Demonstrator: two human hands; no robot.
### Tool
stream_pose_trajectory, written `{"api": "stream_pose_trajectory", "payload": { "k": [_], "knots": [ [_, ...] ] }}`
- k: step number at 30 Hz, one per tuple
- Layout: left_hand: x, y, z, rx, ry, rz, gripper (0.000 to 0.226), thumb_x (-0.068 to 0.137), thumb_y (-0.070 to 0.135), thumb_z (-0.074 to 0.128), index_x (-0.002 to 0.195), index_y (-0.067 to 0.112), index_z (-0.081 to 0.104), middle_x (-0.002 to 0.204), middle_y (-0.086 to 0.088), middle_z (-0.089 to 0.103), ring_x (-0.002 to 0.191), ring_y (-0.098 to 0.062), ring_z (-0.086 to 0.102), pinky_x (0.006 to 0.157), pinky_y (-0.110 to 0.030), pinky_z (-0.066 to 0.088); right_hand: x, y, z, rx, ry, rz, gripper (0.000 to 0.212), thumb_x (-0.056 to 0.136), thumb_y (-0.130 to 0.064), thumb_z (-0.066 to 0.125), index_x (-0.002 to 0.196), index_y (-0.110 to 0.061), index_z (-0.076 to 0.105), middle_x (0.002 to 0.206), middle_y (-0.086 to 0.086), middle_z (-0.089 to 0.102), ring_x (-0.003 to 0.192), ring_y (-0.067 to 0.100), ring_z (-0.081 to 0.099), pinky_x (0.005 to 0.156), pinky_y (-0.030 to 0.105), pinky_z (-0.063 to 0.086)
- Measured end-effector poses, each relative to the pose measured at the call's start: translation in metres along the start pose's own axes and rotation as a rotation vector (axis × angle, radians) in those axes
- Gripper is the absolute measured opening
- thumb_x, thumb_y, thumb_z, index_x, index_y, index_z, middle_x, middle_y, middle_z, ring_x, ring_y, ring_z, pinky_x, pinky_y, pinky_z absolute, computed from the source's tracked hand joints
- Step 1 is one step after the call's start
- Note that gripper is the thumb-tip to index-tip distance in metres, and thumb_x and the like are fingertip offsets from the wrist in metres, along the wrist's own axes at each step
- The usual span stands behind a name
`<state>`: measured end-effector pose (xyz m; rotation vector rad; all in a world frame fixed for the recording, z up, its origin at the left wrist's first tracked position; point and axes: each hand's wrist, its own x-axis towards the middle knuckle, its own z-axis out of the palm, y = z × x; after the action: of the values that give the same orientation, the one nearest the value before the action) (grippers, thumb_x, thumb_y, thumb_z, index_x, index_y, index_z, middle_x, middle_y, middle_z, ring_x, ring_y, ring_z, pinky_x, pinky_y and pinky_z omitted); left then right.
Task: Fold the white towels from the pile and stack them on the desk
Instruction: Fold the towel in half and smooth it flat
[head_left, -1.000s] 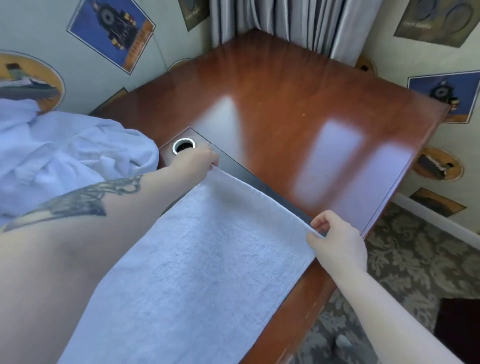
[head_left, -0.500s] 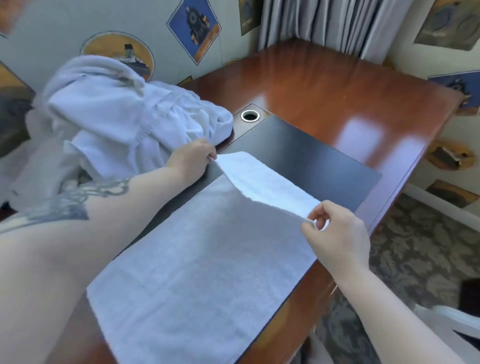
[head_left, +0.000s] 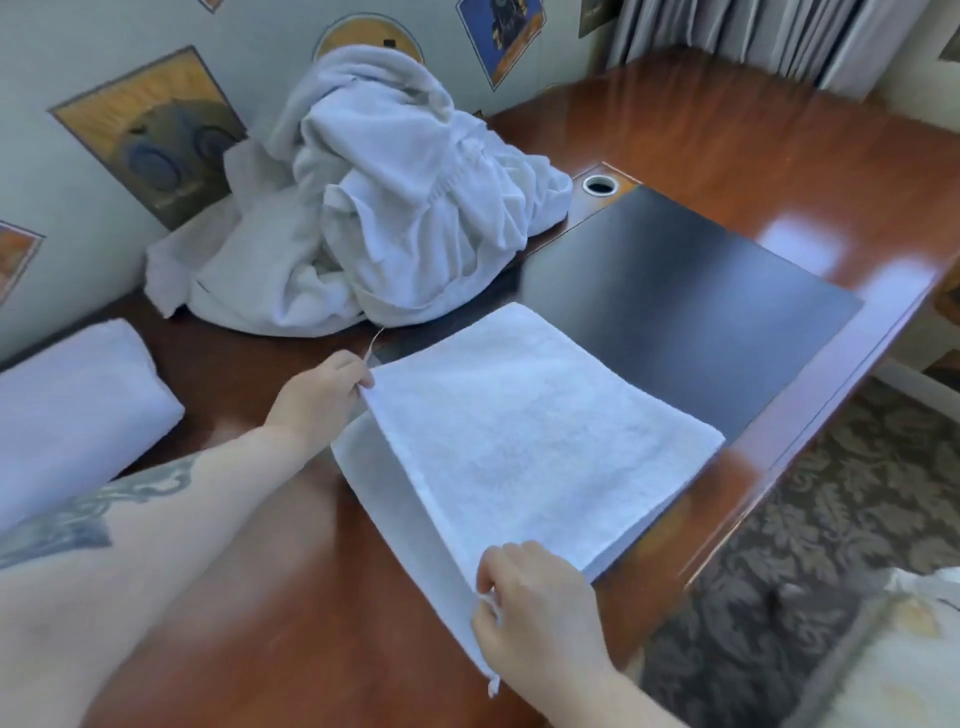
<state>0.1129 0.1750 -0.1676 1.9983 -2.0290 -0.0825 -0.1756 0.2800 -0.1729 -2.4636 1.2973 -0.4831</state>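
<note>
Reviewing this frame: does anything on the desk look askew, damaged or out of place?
One small thing: a loose thread sticks up from the corner of the towel pinched by the left hand. The right hand pinches the near corner. The unfolded pile is simply waiting its turn.

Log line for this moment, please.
step: folding towel in half | left hand: pinches corner | right hand: pinches corner | pile: waiting | stack: started

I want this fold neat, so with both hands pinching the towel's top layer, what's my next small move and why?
Probably lower the lifted edge onto the bottom layer and square the corners. The left hand and right hand both pinch the half-folded white terry towel, whose upper layer stands off the lower one.
</note>
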Motion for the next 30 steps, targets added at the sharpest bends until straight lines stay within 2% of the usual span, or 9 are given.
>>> {"api": "stream_pose_trajectory", "payload": {
  "k": [5,9,12,14,16,19,23,27,30],
  "knots": [
    [-0.046,-0.035,0.028,-0.021,-0.098,-0.089,0.02,0.079,-0.016,0.059,0.086,0.0,0.069,0.101,-0.013,0.066,0.069,-0.035,0.064,0.06,-0.04,0.051,-0.011,-0.016,0.039,-0.096,-0.273,-0.065,0.041,0.023,-0.041,0.079,0.051,-0.025,0.054,0.049,-0.01,0.049,0.046,0.007,0.051,0.041,0.015,0.036],
    [-0.045,-0.038,0.027,0.037,-0.071,0.025,0.023,0.069,-0.018,0.061,0.075,0.003,0.066,0.086,-0.008,0.066,0.059,-0.029,0.062,0.048,-0.032,0.048,-0.015,-0.013,0.04,-0.124,-0.342,-0.061,0.042,0.021,-0.041,0.078,0.05,-0.027,0.052,0.046,-0.01,0.046,0.044,0.006,0.048,0.041,0.019,0.027],
    [-0.044,-0.037,0.019,0.071,-0.101,0.146,0.02,0.056,-0.009,0.049,0.065,0.006,0.06,0.072,-0.005,0.061,0.05,-0.026,0.056,0.042,-0.027,0.041,-0.011,-0.014,0.034,-0.108,-0.44,-0.023,0.043,0.02,-0.041,0.077,0.05,-0.026,0.051,0.047,-0.012,0.047,0.045,0.005,0.049,0.041,0.018,0.026],
    [-0.044,-0.037,0.015,0.097,-0.156,0.208,0.024,0.046,-0.012,0.051,0.06,0.006,0.054,0.064,-0.006,0.055,0.046,-0.026,0.051,0.042,-0.025,0.036,-0.01,-0.011,0.032,-0.067,-0.483,-0.025,0.037,0.043,-0.034,0.078,0.066,-0.027,0.051,0.066,-0.01,0.058,0.065,0.011,0.057,0.049,0.016,0.023],
    [-0.045,-0.038,0.014,0.133,-0.218,0.235,0.036,0.034,-0.019,0.06,0.058,0.007,0.05,0.059,-0.007,0.049,0.044,-0.026,0.048,0.042,-0.024,0.033,-0.009,-0.007,0.036,-0.041,-0.555,-0.019,0.025,0.074,-0.017,0.062,0.089,-0.023,0.042,0.099,0.001,0.06,0.096,0.023,0.054,0.057,0.016,0.014],
    [-0.046,-0.04,0.016,0.172,-0.25,0.267,0.045,0.022,-0.021,0.06,0.056,0.007,0.049,0.056,-0.005,0.046,0.04,-0.025,0.044,0.043,-0.022,0.023,-0.009,-0.007,0.035,-0.032,-0.599,0.016,0.022,0.08,-0.011,0.052,0.093,-0.022,0.038,0.107,0.005,0.057,0.102,0.027,0.049,0.056,0.017,0.009],
    [-0.051,-0.042,0.02,0.175,-0.231,0.312,0.044,0.031,-0.022,0.064,0.061,0.008,0.054,0.061,-0.005,0.05,0.044,-0.026,0.048,0.042,-0.023,0.03,-0.011,-0.006,0.034,-0.017,-0.582,0.0,0.02,0.079,-0.011,0.05,0.091,-0.022,0.039,0.094,0.001,0.051,0.098,0.026,0.05,0.055,0.019,0.013],
    [-0.062,-0.049,0.013,0.124,-0.26,0.338,0.022,0.057,0.003,0.064,0.076,0.013,0.064,0.078,0.001,0.06,0.06,-0.023,0.058,0.049,-0.022,0.039,-0.016,0.001,0.034,0.022,-0.564,-0.018,0.017,0.079,-0.018,0.051,0.095,-0.021,0.047,0.099,-0.001,0.056,0.097,0.021,0.049,0.065,0.029,0.03],
    [-0.069,-0.055,0.008,0.148,-0.239,0.403,0.015,0.071,0.009,0.055,0.077,0.013,0.067,0.082,0.0,0.064,0.063,-0.021,0.062,0.046,-0.024,0.046,-0.02,0.005,0.032,0.053,-0.557,-0.02,0.019,0.08,-0.024,0.051,0.098,-0.02,0.051,0.097,-0.004,0.055,0.097,0.018,0.049,0.073,0.029,0.035]
  ]
}}
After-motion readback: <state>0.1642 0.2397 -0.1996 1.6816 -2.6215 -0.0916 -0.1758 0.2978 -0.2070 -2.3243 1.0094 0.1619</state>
